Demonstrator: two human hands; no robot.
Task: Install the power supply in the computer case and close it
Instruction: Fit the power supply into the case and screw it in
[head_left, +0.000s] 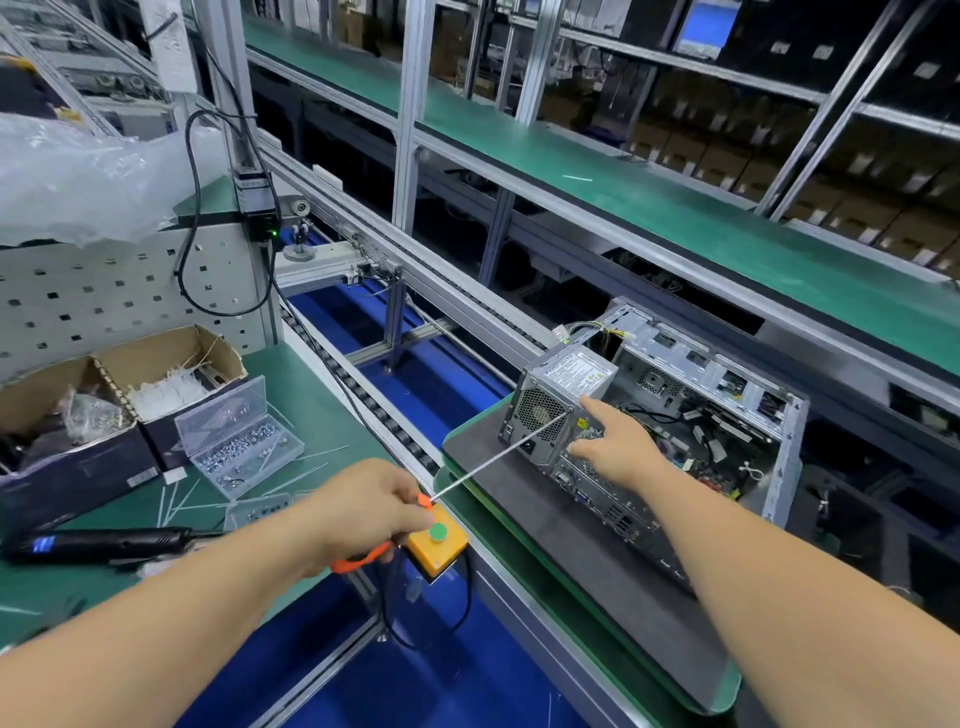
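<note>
An open computer case lies on its side on a grey pallet, boards and cables showing inside. The grey power supply sits in its near left corner, fan grille facing me. My left hand grips the orange handle of a long screwdriver. The shaft's tip rests at the upper right corner of the fan grille. My right hand lies against the supply's side, index finger stretched along its top edge.
A yellow button box with a green button sits under my left hand. On the green bench at left stand a clear screw box, cardboard boxes of cable ties and a black electric screwdriver. A roller conveyor runs between.
</note>
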